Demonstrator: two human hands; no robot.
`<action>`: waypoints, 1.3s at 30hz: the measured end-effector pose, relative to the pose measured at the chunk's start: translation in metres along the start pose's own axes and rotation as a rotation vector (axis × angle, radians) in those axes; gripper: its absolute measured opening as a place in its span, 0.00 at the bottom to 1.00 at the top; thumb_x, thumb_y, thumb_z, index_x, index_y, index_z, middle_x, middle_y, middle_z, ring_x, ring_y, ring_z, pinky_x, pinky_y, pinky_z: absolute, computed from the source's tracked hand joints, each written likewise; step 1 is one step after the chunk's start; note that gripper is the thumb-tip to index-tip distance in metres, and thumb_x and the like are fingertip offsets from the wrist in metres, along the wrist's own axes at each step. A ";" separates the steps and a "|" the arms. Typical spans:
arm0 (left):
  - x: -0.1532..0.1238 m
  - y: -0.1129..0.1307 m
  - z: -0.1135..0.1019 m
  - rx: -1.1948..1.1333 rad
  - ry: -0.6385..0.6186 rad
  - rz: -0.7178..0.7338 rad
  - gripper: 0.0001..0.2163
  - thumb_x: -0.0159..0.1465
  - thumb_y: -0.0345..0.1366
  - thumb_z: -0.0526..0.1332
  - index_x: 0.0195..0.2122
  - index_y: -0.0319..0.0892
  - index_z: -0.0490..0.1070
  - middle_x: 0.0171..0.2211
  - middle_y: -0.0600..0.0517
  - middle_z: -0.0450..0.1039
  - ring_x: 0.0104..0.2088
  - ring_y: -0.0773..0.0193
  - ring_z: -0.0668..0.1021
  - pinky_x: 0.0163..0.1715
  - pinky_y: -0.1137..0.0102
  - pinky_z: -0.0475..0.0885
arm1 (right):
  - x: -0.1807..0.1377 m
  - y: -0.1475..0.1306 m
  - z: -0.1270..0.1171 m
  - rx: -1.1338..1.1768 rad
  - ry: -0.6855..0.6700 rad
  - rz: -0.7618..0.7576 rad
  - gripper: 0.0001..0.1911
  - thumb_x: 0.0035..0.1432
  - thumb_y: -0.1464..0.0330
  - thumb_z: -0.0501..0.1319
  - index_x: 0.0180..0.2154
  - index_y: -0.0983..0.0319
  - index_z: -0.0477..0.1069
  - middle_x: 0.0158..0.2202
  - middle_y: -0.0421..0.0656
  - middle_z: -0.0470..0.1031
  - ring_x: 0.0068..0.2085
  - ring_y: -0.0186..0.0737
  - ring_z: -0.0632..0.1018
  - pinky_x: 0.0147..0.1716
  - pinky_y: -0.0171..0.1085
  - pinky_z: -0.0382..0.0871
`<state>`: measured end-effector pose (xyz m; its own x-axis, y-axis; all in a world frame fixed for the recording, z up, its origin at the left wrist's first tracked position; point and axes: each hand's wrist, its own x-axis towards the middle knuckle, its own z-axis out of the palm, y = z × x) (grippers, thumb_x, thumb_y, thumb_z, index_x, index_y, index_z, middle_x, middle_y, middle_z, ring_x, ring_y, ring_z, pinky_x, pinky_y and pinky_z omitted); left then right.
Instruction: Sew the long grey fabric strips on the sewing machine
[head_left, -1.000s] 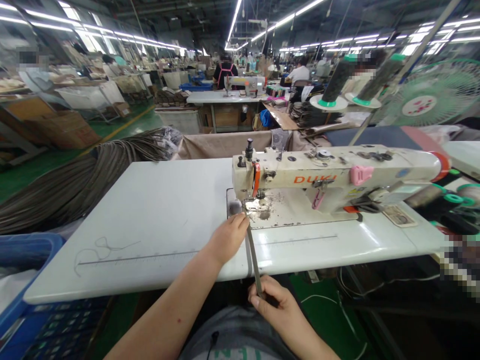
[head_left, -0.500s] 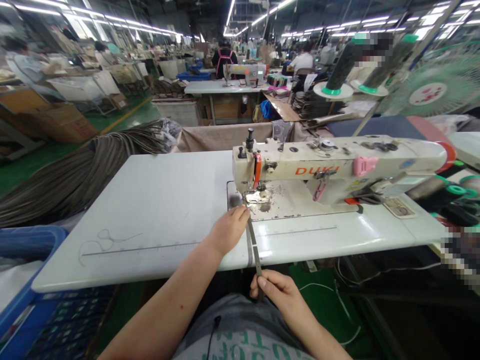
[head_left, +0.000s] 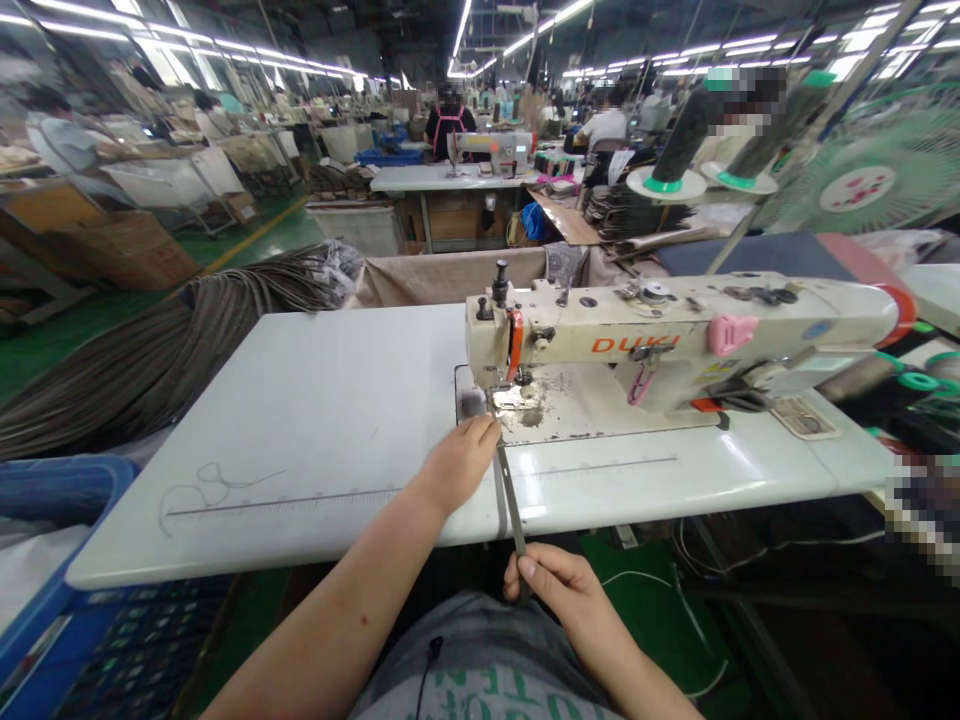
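A cream sewing machine stands on a white table. A narrow grey strap runs from under the presser foot toward me and over the table's front edge. My left hand rests on the table just left of the foot, its fingers curled and pressed on the strap's upper end. My right hand, below the table edge and near my lap, pinches the strap's lower end.
A big bundle of dark straps lies past the table's left edge. A blue crate sits at lower left. Thread cones and a green fan stand at right. Other people work at sewing stations behind.
The view has shifted slightly down and back. Both hands keep their hold on the strap; my right hand sits a little nearer the table edge than a second ago.
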<state>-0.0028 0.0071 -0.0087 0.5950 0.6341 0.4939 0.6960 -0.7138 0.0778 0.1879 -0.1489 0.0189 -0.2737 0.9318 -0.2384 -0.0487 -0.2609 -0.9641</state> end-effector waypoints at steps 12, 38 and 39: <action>0.002 0.001 -0.001 -0.004 -0.053 -0.016 0.12 0.73 0.28 0.53 0.55 0.38 0.68 0.56 0.41 0.73 0.59 0.54 0.77 0.62 0.58 0.73 | 0.000 0.003 0.000 0.014 0.017 -0.005 0.22 0.67 0.53 0.64 0.29 0.61 0.81 0.29 0.43 0.79 0.34 0.42 0.76 0.39 0.39 0.68; -0.015 -0.015 0.015 0.114 -0.015 0.229 0.18 0.71 0.26 0.49 0.51 0.37 0.79 0.54 0.38 0.77 0.60 0.47 0.77 0.60 0.51 0.76 | 0.012 0.017 0.014 0.288 0.069 0.029 0.25 0.54 0.48 0.72 0.38 0.64 0.81 0.28 0.41 0.80 0.29 0.35 0.76 0.33 0.36 0.68; -0.016 -0.015 0.014 0.136 -0.015 0.245 0.18 0.71 0.26 0.49 0.50 0.37 0.80 0.54 0.38 0.77 0.59 0.46 0.77 0.59 0.51 0.76 | 0.012 0.018 0.014 0.309 0.058 0.038 0.27 0.53 0.47 0.72 0.37 0.64 0.80 0.28 0.41 0.80 0.27 0.34 0.76 0.32 0.35 0.67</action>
<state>-0.0170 0.0123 -0.0299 0.7573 0.4528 0.4706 0.5779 -0.8002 -0.1601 0.1700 -0.1462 0.0000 -0.2265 0.9305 -0.2879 -0.3315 -0.3516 -0.8755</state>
